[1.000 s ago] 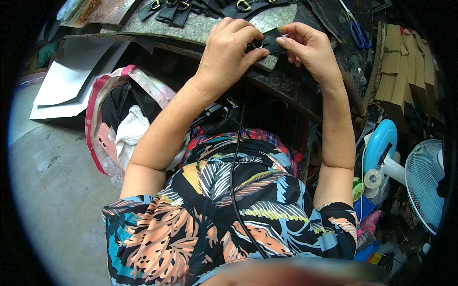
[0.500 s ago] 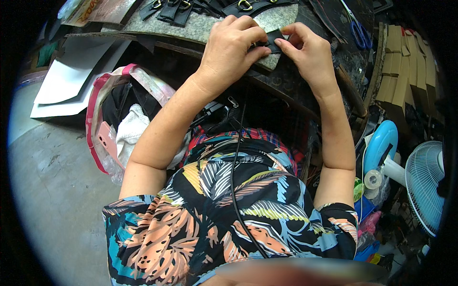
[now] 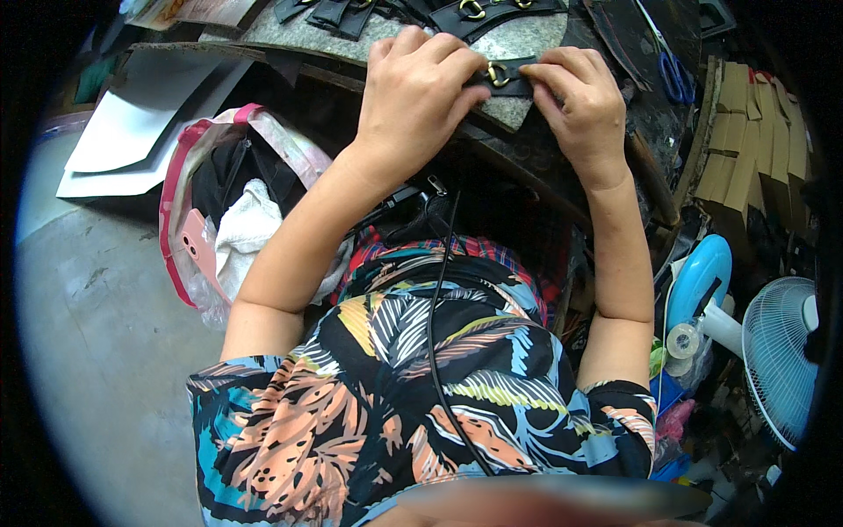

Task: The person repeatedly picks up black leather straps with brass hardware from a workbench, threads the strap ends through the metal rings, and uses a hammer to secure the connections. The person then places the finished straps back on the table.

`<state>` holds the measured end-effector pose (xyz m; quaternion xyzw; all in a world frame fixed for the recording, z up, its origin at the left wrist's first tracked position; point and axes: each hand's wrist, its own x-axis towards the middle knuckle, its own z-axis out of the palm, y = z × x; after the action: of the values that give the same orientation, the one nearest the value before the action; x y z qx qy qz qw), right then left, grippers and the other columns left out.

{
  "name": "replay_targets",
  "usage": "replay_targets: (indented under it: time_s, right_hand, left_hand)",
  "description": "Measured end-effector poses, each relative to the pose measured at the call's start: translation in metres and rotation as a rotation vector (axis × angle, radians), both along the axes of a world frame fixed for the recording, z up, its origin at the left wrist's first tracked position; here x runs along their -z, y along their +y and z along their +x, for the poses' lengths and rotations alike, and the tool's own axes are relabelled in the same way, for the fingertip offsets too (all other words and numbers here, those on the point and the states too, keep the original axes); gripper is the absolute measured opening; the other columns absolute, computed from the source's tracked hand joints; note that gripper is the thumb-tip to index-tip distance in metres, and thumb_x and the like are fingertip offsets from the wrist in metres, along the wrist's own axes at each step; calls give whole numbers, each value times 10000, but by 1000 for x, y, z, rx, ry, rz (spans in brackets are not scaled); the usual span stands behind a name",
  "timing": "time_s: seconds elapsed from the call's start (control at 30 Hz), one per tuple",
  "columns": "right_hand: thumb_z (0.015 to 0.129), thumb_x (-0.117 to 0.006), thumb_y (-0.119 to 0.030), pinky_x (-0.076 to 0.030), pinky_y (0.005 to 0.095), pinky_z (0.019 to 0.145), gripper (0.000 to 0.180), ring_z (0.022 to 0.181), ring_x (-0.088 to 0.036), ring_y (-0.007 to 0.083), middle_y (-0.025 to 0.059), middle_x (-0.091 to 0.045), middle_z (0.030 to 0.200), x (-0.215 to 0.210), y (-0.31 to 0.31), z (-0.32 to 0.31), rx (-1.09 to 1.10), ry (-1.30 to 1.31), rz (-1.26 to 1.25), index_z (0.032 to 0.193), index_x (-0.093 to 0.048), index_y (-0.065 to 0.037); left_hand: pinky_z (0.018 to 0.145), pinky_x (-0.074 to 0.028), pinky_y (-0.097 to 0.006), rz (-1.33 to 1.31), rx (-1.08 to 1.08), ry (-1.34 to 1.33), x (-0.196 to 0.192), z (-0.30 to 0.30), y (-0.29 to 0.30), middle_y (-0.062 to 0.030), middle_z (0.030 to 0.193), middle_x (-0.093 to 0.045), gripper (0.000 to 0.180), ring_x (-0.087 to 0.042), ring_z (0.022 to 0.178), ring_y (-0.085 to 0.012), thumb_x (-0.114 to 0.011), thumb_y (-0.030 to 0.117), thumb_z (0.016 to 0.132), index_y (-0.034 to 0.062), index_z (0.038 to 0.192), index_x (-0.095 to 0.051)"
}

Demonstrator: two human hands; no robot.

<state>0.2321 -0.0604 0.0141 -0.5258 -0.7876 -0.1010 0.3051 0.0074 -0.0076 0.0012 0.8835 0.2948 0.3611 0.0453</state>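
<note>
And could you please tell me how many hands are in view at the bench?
2: the left hand is at the left end of the black strap piece, and the right hand is at its right end. No other hand shows.

Strap (image 3: 518,81) at slab's near corner is blk leather-look w/ low sheen, its ring (image 3: 499,74) shiny brass-look metal, slab (image 3: 531,35) itself matt speckled stone-look, counter (image 3: 683,35) under slab dk, scuffed & rough, scissors handles (image 3: 674,77) R of slab smooth blue plastic, boxes (image 3: 746,132) farther R matt brn cardboard.
</note>
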Motion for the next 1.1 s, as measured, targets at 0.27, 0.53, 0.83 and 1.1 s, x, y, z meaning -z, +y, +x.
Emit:
replay_targets:
  time_s: [0.27,0.53,0.83,1.1]
  right_hand:
    - [757,-746,48,-573,373,798,288,924,-686,263,64,-707,983,0,1,-8,-101,122,57,1016,-756,-78]
    - [756,-746,-42,-568,351,831,379,946,-682,225,28,-697,1015,-3,5,-37,-294,-83,-3,1119,-757,-151]
    - [710,-763,-69,-546,346,772,368,891,-668,197,0,-680,968,-2,10,-39,-297,-114,17,1067,-767,-155]
    - [708,-765,-76,-544,344,764,362,883,-668,188,-17,-673,939,0,9,-41,-280,-106,57,1056,-766,-176]
  left_hand:
    - [840,-503,-430,-111,-46,-273,-1,-20,7,-104,984,-690,201,-645,949,-312,-765,173,880,69,1045,-714]
    - [660,-489,-253,-896,-193,-99,3,-61,-10,-21,786,-673,279,-614,742,-60,-685,266,1014,-2,960,-741]
    - [792,-647,-349,-1638,200,-966,14,-53,-14,-114,993,-714,130,-767,887,-255,-619,76,1007,18,1121,-602]
    - [713,-639,-284,-1374,75,-737,8,-50,-11,-110,929,-739,220,-761,797,-187,-655,76,989,-30,1182,-642]
